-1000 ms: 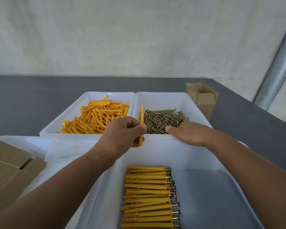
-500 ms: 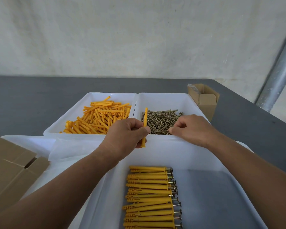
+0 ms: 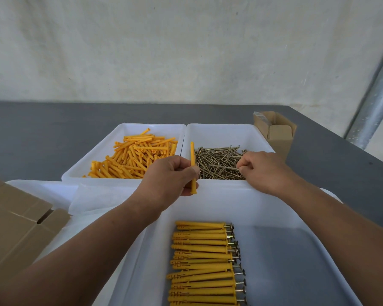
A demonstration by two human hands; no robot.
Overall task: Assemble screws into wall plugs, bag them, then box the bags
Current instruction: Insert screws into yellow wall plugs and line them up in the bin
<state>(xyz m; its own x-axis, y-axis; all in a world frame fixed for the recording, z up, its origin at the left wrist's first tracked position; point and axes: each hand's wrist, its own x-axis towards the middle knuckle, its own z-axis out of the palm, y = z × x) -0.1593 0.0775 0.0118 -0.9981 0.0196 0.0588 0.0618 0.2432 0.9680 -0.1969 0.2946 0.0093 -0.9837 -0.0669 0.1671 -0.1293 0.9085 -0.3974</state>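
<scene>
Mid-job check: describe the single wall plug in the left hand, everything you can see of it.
The wall plug is a slim orange-yellow stick, plastic by its look, and no screw shows in it. It stands nearly upright, narrow tip up, with the flared collar end below the fingers. The left hand pinches it around its middle between thumb and fingertips; nothing else touches it. It is held in the air in front of the screw tray.

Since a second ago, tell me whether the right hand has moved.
Yes. The right hand has shifted right across the screw tray, from the pile's near middle to its right edge, fingers now curled on a screw.
</scene>
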